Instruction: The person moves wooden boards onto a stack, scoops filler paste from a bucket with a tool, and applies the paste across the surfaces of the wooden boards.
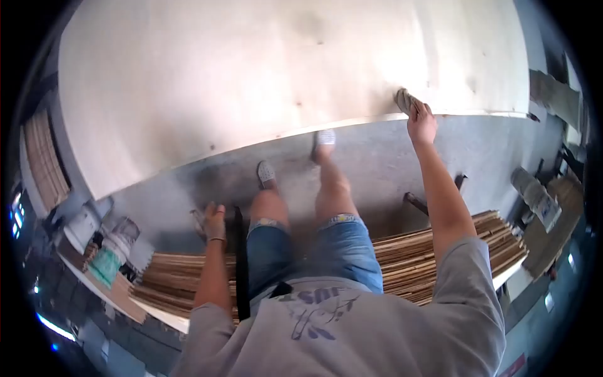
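Observation:
A large pale wooden panel [251,75] fills the upper part of the view. At its near edge, right of the middle, my right hand [422,125] is closed on a grey-brown, rounded, folded-looking pad [405,100], which rests against the panel's surface. Its exact kind is not clear. My left hand [215,220] hangs low beside my left leg, away from the panel. Its fingers look curled by a thin greyish object [198,223], too blurred to name.
Behind my legs lies a stack of thin wooden sheets [414,257]. Buckets [81,226] and a green bag [105,267] stand at left. At right are a white container [537,195] and more boards [556,226]. More sheets [45,160] lie at far left.

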A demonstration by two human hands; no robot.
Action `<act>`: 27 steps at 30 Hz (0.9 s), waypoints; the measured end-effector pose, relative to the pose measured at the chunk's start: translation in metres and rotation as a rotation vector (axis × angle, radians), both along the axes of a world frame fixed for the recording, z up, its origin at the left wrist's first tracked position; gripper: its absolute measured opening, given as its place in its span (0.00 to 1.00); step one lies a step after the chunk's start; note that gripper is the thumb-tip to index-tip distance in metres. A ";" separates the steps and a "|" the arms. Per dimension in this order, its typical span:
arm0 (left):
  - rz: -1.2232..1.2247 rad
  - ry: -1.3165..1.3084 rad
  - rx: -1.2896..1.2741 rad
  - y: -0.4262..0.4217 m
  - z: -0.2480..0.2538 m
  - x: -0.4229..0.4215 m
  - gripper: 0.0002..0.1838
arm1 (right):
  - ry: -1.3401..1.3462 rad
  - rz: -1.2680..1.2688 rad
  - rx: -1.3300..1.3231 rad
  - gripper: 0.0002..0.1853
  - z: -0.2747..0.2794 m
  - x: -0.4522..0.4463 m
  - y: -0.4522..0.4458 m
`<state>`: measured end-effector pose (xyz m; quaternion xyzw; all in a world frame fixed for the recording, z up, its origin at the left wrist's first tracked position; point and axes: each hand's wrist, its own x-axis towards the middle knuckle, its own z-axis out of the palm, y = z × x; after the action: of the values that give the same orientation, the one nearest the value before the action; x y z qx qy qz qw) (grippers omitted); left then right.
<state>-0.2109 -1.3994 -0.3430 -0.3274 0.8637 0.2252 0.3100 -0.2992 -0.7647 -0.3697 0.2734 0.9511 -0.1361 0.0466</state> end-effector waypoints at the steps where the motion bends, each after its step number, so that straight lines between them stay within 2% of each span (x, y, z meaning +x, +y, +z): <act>1: 0.117 -0.020 0.044 0.013 0.023 0.003 0.27 | 0.012 0.019 -0.054 0.13 0.004 0.001 -0.024; 2: 0.102 0.081 0.122 -0.009 0.005 0.026 0.27 | 0.030 0.038 -0.102 0.13 0.010 0.000 -0.047; 3: 0.272 0.121 0.197 -0.009 0.005 0.030 0.27 | -0.013 0.022 -0.191 0.14 0.010 0.001 -0.063; 4: 0.151 0.141 0.150 -0.031 -0.018 0.039 0.30 | -0.049 0.010 -0.277 0.15 0.007 0.000 -0.080; 5: 0.003 0.129 0.039 -0.022 0.003 0.011 0.32 | -0.056 -0.002 -0.400 0.15 0.008 0.001 -0.105; 6: 0.108 0.307 0.130 -0.048 -0.029 0.018 0.33 | -0.063 -0.013 -0.520 0.16 0.009 0.004 -0.133; 8: 0.026 0.366 0.028 -0.059 0.001 -0.042 0.35 | 0.144 -0.241 -0.979 0.16 0.015 0.005 -0.208; 11: -0.375 0.488 -0.312 -0.132 -0.031 -0.103 0.38 | 0.274 -0.513 -1.194 0.18 0.051 -0.015 -0.309; 12: -0.391 0.483 -0.345 -0.169 -0.047 -0.124 0.41 | 0.332 -0.534 -1.226 0.18 0.056 -0.026 -0.344; 14: -0.271 0.409 -0.442 -0.224 -0.072 -0.180 0.47 | 0.378 -0.528 -1.244 0.18 0.056 -0.061 -0.403; 15: -0.148 0.335 -0.504 -0.245 -0.072 -0.209 0.51 | 0.388 -0.442 -1.209 0.18 0.050 -0.086 -0.425; 18: -0.018 0.147 -0.439 -0.300 -0.069 -0.282 0.61 | 0.448 -0.241 -1.175 0.18 0.038 -0.177 -0.490; 20: 0.062 0.035 -0.345 -0.330 -0.085 -0.306 0.65 | 0.517 -0.337 -1.278 0.18 0.054 -0.247 -0.539; 21: 0.087 0.081 -0.353 -0.333 -0.095 -0.304 0.67 | 0.541 -0.352 -1.366 0.17 0.049 -0.283 -0.552; 23: 0.135 0.161 -0.384 -0.327 -0.110 -0.295 0.70 | 0.562 -0.404 -1.492 0.16 0.014 -0.352 -0.564; 24: 0.137 0.110 -0.381 -0.325 -0.108 -0.295 0.71 | 0.561 -0.445 -1.536 0.16 -0.014 -0.384 -0.569; 26: 0.124 0.022 -0.385 -0.321 -0.098 -0.304 0.74 | 0.415 -0.230 -0.986 0.17 -0.083 -0.445 -0.544; 27: 0.132 0.032 -0.371 -0.320 -0.095 -0.312 0.74 | 0.312 -0.067 -0.730 0.16 -0.077 -0.476 -0.536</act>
<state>-0.5228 -1.7190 -0.4379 -0.4310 0.8720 0.0872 0.2149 -0.7749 -1.3004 -0.4471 0.2459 0.8262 -0.5068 -0.0087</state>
